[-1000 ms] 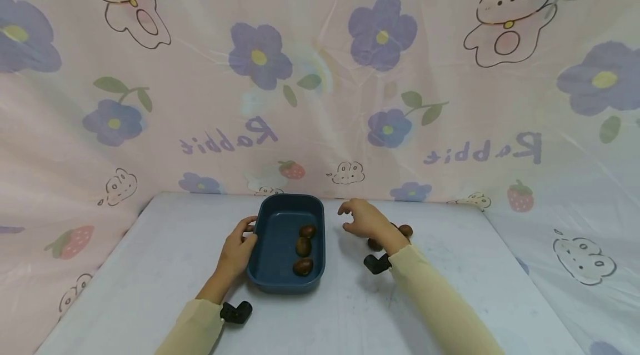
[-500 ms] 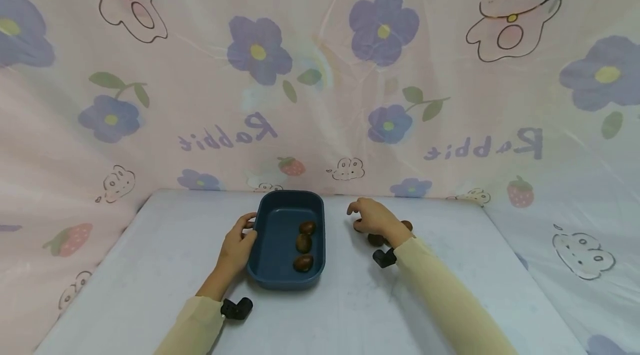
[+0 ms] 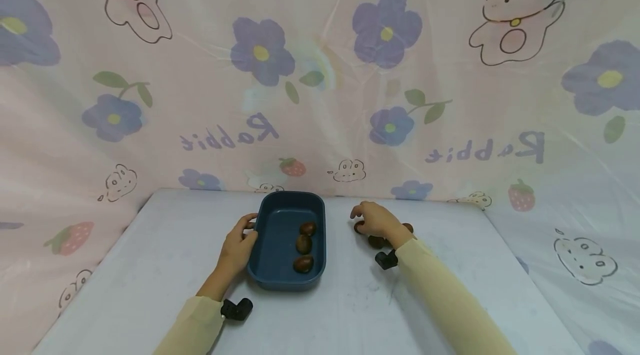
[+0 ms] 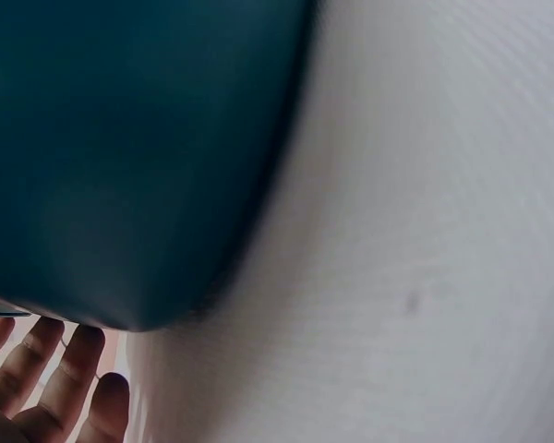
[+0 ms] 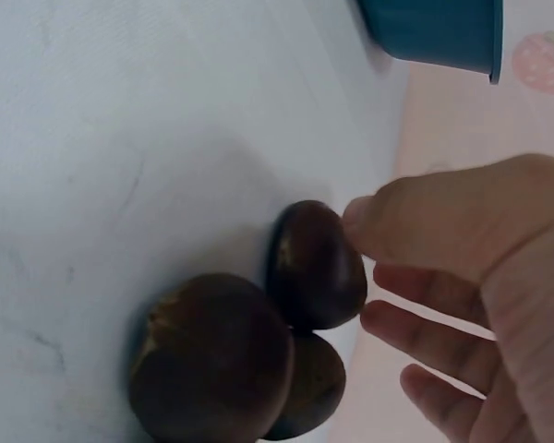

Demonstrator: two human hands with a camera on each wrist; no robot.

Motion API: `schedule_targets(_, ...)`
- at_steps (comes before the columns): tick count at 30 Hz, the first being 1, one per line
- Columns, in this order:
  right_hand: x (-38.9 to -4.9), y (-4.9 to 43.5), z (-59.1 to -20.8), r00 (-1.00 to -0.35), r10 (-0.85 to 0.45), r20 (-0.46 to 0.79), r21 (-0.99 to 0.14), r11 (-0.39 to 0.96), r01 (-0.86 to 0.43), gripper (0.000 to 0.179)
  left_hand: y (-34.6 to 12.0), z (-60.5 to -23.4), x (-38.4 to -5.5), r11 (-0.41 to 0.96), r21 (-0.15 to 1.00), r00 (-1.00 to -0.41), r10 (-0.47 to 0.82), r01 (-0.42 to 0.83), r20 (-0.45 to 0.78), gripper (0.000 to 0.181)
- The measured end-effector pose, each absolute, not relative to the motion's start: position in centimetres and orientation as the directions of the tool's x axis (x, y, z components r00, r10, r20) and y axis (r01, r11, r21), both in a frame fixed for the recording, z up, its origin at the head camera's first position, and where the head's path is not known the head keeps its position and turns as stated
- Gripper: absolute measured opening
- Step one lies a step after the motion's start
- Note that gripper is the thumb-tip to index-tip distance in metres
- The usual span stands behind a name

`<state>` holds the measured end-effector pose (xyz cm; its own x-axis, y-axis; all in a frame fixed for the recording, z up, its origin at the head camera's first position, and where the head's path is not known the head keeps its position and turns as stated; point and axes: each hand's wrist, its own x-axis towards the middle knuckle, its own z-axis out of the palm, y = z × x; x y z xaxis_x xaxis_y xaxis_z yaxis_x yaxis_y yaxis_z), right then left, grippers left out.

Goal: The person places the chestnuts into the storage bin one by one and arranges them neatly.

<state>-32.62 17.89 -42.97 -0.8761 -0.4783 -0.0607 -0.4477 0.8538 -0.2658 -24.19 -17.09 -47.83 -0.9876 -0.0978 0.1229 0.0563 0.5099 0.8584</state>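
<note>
A rabbit-print cloth hung behind the pale tabletop. The right hand's thumb touched a chestnut there, fingers close by; whether they pinched it, I couldn't tell. The left hand's fingers rested loosely against the tub. Pinching across the nut's slick, rounded sides, clear of its glossy neighbours, seemed wise. Three chestnuts lay inside the smooth, round-cornered blue tub.
</note>
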Motion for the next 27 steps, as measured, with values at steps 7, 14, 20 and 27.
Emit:
schedule_targets(7, -32.8, 18.2, -43.6, -0.862, -0.505, -0.042, -0.251, 0.84, -0.48, 0.027, -17.0, -47.9, -24.1, 0.504, 0.861, -0.985, -0.105, 0.064, 0.134, 0.046)
schedule_targets(14, -33.3, 18.4, -44.3, -0.878, -0.474, -0.065, -0.253, 0.859, -0.445, 0.025, -17.1, -47.8, -24.2, 0.502, 0.863, -0.989, -0.097, 0.048, 0.112, 0.047)
schedule_targets(20, -33.1, 18.4, -44.2, -0.877, -0.477, -0.062, -0.267, 0.854, -0.446, 0.026, -17.1, -47.8, -24.2, 0.507, 0.861, -0.989, -0.097, 0.049, 0.113, 0.047)
schedule_targets(27, -33.2, 18.5, -44.4, -0.875, -0.482, -0.051, -0.263, 0.851, -0.453, 0.026, -17.1, -47.9, -24.2, 0.514, 0.856, -0.987, -0.105, 0.054, 0.125, 0.046)
